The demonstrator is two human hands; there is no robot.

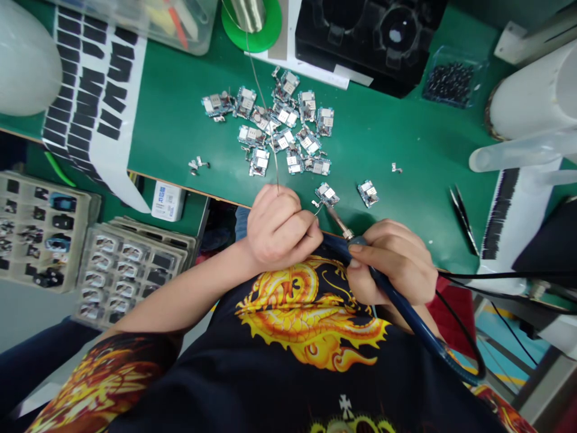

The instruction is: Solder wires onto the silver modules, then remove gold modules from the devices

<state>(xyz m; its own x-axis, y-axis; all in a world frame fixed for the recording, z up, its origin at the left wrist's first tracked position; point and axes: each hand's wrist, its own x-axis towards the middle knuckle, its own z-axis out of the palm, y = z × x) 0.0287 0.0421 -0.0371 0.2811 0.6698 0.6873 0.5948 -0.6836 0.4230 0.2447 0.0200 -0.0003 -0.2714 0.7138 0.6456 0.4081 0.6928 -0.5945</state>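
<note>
My left hand (285, 227) is closed around a strand of solder wire (258, 78), which runs up to a spool (250, 18) with a green flange. The wire's free end pokes out by my thumb, close to a small circuit board (327, 193) at the table's front edge. In my right hand (394, 261) is a soldering iron (345, 227), its tip at that same board. Whether tip and wire touch is too small to tell. Another board (368, 193) lies just to the right. Several more boards (283, 139) are heaped loosely behind my left hand.
Tweezers (463, 219) lie at the right, beside a sheet of black strips (500, 210). Small metal parts (198, 164) rest at the left. A clear box of dark pieces (451, 83) and a black holder (369, 42) stand at the back. Compartment trays (130, 270) sit lower left.
</note>
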